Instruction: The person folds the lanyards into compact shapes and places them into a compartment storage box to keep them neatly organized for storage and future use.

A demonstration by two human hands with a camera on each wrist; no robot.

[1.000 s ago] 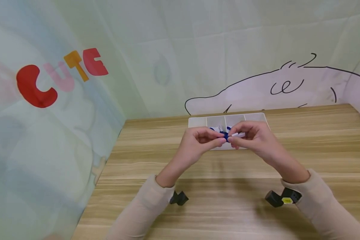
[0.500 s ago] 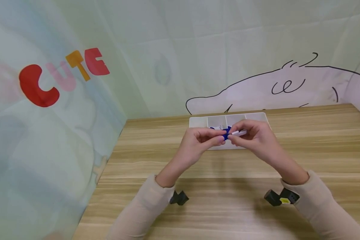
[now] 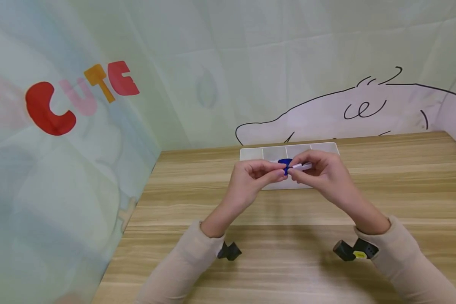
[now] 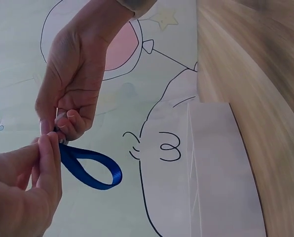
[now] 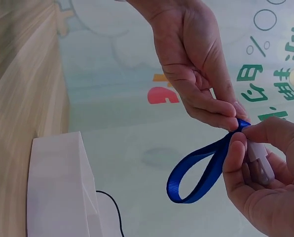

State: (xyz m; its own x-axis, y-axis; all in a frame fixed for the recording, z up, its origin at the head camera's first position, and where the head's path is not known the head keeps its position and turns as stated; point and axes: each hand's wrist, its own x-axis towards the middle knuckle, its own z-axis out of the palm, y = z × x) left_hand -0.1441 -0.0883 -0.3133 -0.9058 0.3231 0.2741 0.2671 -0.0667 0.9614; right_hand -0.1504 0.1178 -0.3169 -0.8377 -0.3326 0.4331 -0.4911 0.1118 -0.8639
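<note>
In the head view, my left hand (image 3: pixel 247 180) and right hand (image 3: pixel 326 174) meet over a white divided box, holding a blue ribbon strap (image 3: pixel 285 162) between their fingertips. Thumb and finger of the left hand pinch the strap. My right hand grips a small white stick-shaped piece (image 3: pixel 302 166) at the strap's end; its narrower end lies toward the palm in the right wrist view. A loop of the blue strap (image 5: pixel 199 163) hangs free of both hands. The fingertips hide where strap and white piece join.
The white box (image 3: pixel 251 154) stands at the back of the wooden table (image 3: pixel 197 198), its compartments partly hidden behind my hands. Behind and left hang printed cloths (image 3: pixel 197 63). A black camera sits on each sleeve cuff.
Both hands stay almost in place, still pinching. The blue strap between them has turned, so a broader face of its loop now shows upward. The right hand has lifted very slightly.
</note>
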